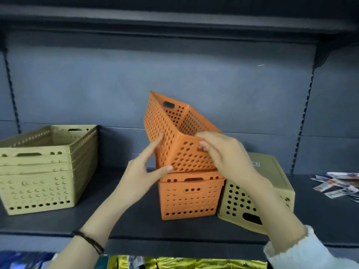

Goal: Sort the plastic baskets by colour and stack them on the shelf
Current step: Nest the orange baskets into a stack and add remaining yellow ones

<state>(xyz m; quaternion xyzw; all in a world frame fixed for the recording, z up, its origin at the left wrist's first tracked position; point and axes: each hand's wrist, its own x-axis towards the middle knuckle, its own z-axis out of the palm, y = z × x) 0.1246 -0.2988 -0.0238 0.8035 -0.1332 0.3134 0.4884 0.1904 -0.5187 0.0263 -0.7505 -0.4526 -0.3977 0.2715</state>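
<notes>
A tilted orange perforated basket (171,133) is held above an upright orange basket (189,197) standing mid-shelf; its lower end dips into that basket's mouth. My right hand (225,152) grips the tilted basket's near rim, fingers hooked through the handle hole. My left hand (147,169) touches its left wall and bottom edge with spread fingers. A stack of several beige baskets (44,171) stands upright at the left. One beige basket (268,191) lies overturned to the right of the orange ones, partly hidden by my right forearm.
The dark shelf board (120,216) runs across the view, with a grey back panel and another shelf overhead. Small printed packets (338,185) lie at the far right. Yellow packaged goods (174,264) sit on the shelf below.
</notes>
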